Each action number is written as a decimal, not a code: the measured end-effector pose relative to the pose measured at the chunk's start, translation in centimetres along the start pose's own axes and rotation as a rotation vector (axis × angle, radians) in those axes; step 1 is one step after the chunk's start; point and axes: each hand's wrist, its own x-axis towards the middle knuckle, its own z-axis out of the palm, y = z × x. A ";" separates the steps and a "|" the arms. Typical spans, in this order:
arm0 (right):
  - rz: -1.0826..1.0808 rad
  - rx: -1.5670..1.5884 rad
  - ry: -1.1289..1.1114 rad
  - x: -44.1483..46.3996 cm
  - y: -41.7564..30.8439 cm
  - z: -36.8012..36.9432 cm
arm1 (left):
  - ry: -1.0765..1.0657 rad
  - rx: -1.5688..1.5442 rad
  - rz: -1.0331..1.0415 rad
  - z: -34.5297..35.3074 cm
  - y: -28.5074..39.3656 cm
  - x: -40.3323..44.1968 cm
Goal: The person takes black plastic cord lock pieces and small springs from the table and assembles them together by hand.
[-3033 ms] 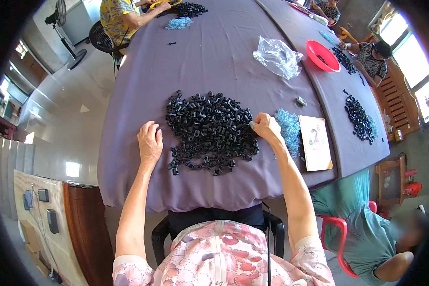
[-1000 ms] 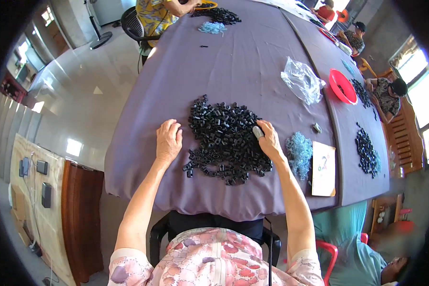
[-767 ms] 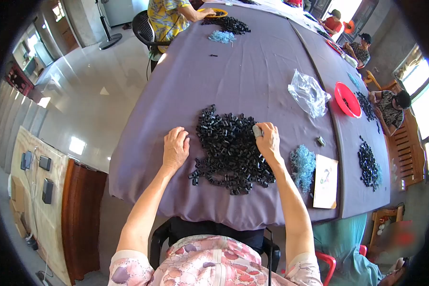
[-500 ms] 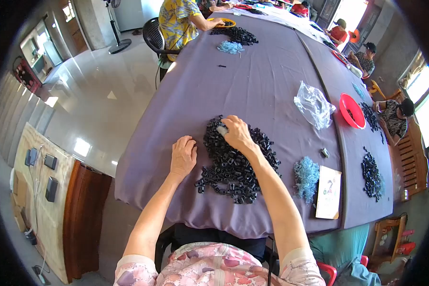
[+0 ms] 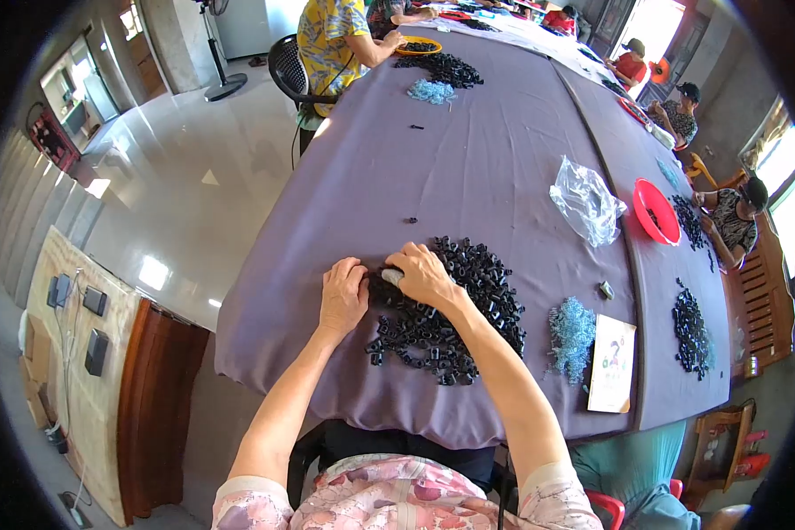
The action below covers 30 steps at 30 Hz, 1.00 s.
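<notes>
A loose pile of small black plastic pieces (image 5: pixel 473 296) lies on the cloth in front of me. At its left edge, my left hand (image 5: pixel 344 296) rests with fingers bent together; whatever they hold is hidden. My right hand (image 5: pixel 422 276) is palm down over the upper left of the pile, fingers curled around some black pieces. A greyish covering or small object (image 5: pixel 391 276) shows at its thumb; I cannot tell which. Dark pieces are blurred between the two hands. One black piece (image 5: pixel 411 220) lies apart, beyond the hands.
A grey-purple cloth (image 5: pixel 495 159) covers the long table. To the right are light-blue small parts (image 5: pixel 572 331), a booklet (image 5: pixel 614 364), a small greyish object (image 5: pixel 606 290), a clear plastic bag (image 5: pixel 587 201) and a red bowl (image 5: pixel 655 212). Other people sit along the table's sides.
My right hand has moved left and nearer to me, close to my left hand, dragging black pieces with it. The pile's far left part has shifted, leaving one piece behind.
</notes>
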 end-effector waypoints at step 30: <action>0.123 -0.265 0.225 -14.7 -1.1 -3.6 | -0.038 0.099 0.031 1.3 -1.3 -0.6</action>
